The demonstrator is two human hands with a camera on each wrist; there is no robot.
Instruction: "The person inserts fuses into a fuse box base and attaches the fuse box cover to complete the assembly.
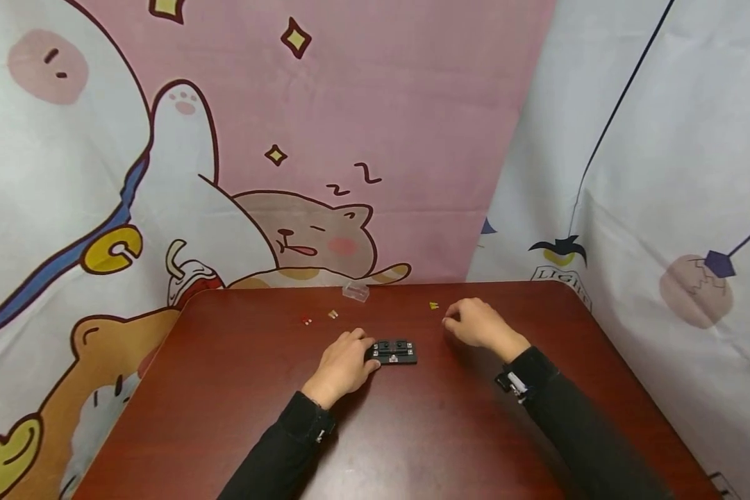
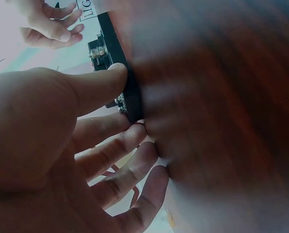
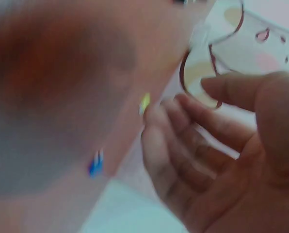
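Observation:
A black fuse holder point(image 1: 394, 352) with two sockets and metal terminals lies flat on the table. My left hand point(image 1: 344, 365) grips its left end, thumb on the near side; the left wrist view shows the thumb point(image 2: 98, 87) along the holder's edge and the other fingertips resting on the table. My right hand point(image 1: 480, 324) hovers to the right, fingers loosely bent, nothing between thumb and fingers. Just beyond it lies a yellow blade fuse point(image 1: 434, 305). A blue blade fuse point(image 3: 95, 165) with metal prongs shows in the right wrist view; in the head view the hand hides it.
Beyond my left hand lie a red blade fuse point(image 1: 306, 321) and a beige one point(image 1: 333, 314). A clear plastic box point(image 1: 355, 292) stands at the far edge of the brown table point(image 1: 400, 444). Cartoon-printed cloth point(image 1: 400, 125) hangs close behind the table and along its right side.

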